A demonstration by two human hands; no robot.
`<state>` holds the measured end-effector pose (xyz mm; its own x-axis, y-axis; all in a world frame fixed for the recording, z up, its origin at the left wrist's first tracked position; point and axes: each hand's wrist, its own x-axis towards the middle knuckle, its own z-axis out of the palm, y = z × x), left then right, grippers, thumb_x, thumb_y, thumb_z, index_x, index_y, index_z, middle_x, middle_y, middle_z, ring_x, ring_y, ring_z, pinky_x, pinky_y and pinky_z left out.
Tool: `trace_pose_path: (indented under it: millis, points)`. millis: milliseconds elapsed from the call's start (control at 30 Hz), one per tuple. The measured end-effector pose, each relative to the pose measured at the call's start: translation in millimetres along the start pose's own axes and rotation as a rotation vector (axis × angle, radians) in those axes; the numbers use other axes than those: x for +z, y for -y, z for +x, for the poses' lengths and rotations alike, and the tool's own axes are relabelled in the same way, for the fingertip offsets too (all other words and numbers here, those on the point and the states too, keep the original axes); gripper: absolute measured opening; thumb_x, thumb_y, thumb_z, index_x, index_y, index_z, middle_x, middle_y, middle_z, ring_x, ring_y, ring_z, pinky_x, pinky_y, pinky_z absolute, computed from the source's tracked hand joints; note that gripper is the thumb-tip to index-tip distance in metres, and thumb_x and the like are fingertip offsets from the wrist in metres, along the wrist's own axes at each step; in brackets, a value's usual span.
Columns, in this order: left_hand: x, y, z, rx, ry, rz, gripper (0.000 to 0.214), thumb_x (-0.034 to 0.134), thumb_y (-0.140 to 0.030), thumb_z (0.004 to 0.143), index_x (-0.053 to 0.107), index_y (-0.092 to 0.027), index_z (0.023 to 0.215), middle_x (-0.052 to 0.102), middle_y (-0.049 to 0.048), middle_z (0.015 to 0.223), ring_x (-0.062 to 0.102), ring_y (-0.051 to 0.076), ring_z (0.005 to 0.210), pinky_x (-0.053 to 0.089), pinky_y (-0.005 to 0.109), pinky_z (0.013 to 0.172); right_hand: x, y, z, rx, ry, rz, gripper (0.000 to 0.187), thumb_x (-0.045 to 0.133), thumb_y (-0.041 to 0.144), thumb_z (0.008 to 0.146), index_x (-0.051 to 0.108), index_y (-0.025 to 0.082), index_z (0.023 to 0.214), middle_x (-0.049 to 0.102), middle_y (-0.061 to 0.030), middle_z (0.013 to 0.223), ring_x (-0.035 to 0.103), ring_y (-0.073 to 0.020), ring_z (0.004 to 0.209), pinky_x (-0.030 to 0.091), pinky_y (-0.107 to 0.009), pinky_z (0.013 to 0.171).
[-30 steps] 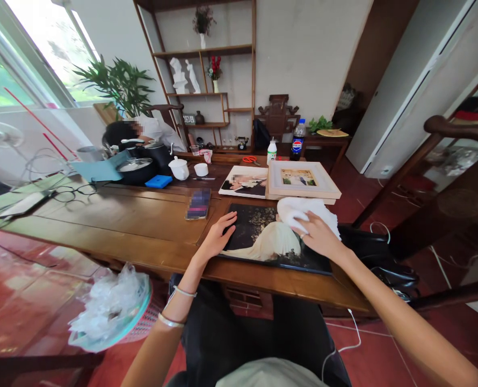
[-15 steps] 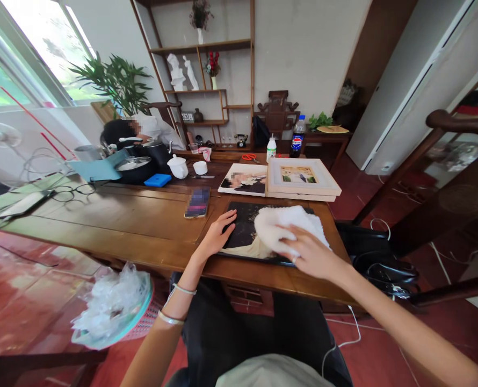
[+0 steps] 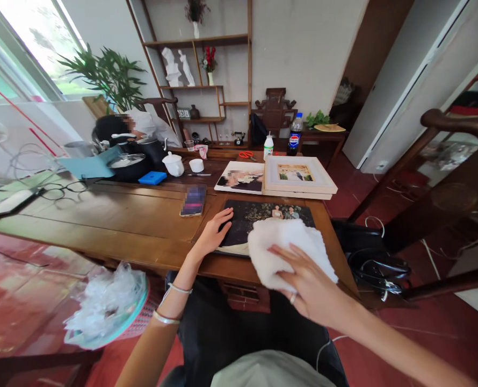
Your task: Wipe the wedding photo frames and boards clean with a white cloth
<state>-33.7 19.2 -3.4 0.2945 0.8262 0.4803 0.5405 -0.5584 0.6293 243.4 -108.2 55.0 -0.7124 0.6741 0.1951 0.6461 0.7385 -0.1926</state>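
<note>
A dark glossy photo print (image 3: 263,214) lies flat on the wooden table (image 3: 118,220) in front of me. My left hand (image 3: 212,234) rests flat on its left edge, fingers spread. My right hand (image 3: 309,287) presses down on a white fluffy cloth (image 3: 285,250) that covers the near right part of the print and hangs over the table's front edge.
Behind the print lie a white picture frame (image 3: 299,176) on a stack and another photo (image 3: 241,177). A phone (image 3: 194,200), teapot (image 3: 172,164), pans, a soda bottle (image 3: 293,138) and a seated person (image 3: 120,126) are farther back. A basket of plastic wrap (image 3: 106,306) stands at the left.
My right hand has dragged the white cloth across the print from its far right corner toward me and the near edge. My left hand has stayed on the print's left edge.
</note>
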Motion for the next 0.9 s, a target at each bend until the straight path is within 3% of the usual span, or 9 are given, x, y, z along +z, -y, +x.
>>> trace_pose_path:
  millis: [67,133,233,367,467,567,800,900]
  points:
    - [-0.1,0.3,-0.4,0.009,0.001,-0.004,0.034,0.044,-0.032,0.089,0.06,-0.017,0.115,0.052,0.0099,0.132,0.045,0.02,0.126,0.032,0.041,0.109,-1.8,9.8,-2.9,-0.047,0.031,0.042,0.029,0.055,0.017,0.077,0.063,0.018,0.105,0.035,-0.0118,0.144,0.027,-0.0242,0.134,0.02,-0.047,0.11]
    - [-0.6,0.4,-0.6,0.014,0.005,-0.01,0.035,0.043,-0.032,0.089,0.06,-0.016,0.115,0.052,0.0106,0.132,0.045,0.02,0.126,0.032,0.041,0.109,-3.9,-0.7,4.1,-0.053,0.019,0.041,0.031,0.052,0.02,0.082,0.06,0.02,0.112,0.042,-0.0106,0.14,0.031,-0.0229,0.132,0.021,-0.047,0.11]
    - [-1.7,0.3,-0.6,0.015,0.012,-0.017,0.036,0.043,-0.032,0.089,0.06,-0.016,0.116,0.052,0.0109,0.132,0.045,0.021,0.126,0.031,0.042,0.109,-7.0,-43.6,26.8,-0.019,-0.04,-0.028,0.028,0.044,0.024,0.089,0.062,0.021,0.11,0.053,-0.0089,0.131,0.039,-0.0243,0.127,0.021,-0.05,0.109]
    - [-2.9,-0.3,-0.6,0.007,0.018,-0.015,0.035,0.044,-0.032,0.089,0.059,-0.017,0.116,0.052,0.0101,0.133,0.045,0.021,0.126,0.031,0.043,0.109,-9.9,-106.5,55.2,0.156,-0.107,-0.115,0.036,0.042,0.038,0.091,0.061,0.018,0.114,0.061,-0.0108,0.12,0.048,-0.0292,0.118,0.027,-0.052,0.105]
    - [-2.8,-0.9,-0.7,0.01,0.017,-0.022,0.035,0.043,-0.032,0.089,0.06,-0.017,0.115,0.052,0.0106,0.133,0.045,0.021,0.126,0.031,0.043,0.109,-10.5,-125.8,60.8,0.215,-0.141,-0.145,0.037,0.041,0.037,0.091,0.06,0.015,0.116,0.062,-0.012,0.119,0.05,-0.0287,0.115,0.026,-0.052,0.105]
    - [-1.6,-1.0,-0.8,0.008,0.013,-0.022,0.035,0.043,-0.032,0.089,0.059,-0.016,0.116,0.051,0.0109,0.133,0.044,0.021,0.126,0.031,0.043,0.109,-9.5,-109.4,50.3,0.172,-0.128,-0.147,0.033,0.041,0.027,0.091,0.06,0.015,0.114,0.058,-0.0131,0.123,0.047,-0.0272,0.12,0.023,-0.053,0.106]
    - [0.3,-0.6,-1.1,0.012,0.003,-0.001,0.036,0.042,-0.033,0.089,0.059,-0.016,0.117,0.051,0.0107,0.133,0.044,0.021,0.126,0.032,0.041,0.109,-1.7,-6.4,2.2,0.023,-0.005,0.001,0.031,0.05,0.012,0.078,0.063,0.02,0.105,0.041,-0.0102,0.14,0.028,-0.0252,0.134,0.01,-0.055,0.11]
    - [-0.6,-0.1,-1.1,0.025,0.008,-0.002,0.037,0.042,-0.032,0.089,0.059,-0.013,0.116,0.051,0.0125,0.133,0.044,0.021,0.126,0.032,0.04,0.109,-2.0,-4.4,4.5,-0.046,0.037,0.053,0.031,0.05,0.015,0.081,0.062,0.021,0.108,0.043,-0.0083,0.139,0.028,-0.0232,0.133,0.01,-0.052,0.111]
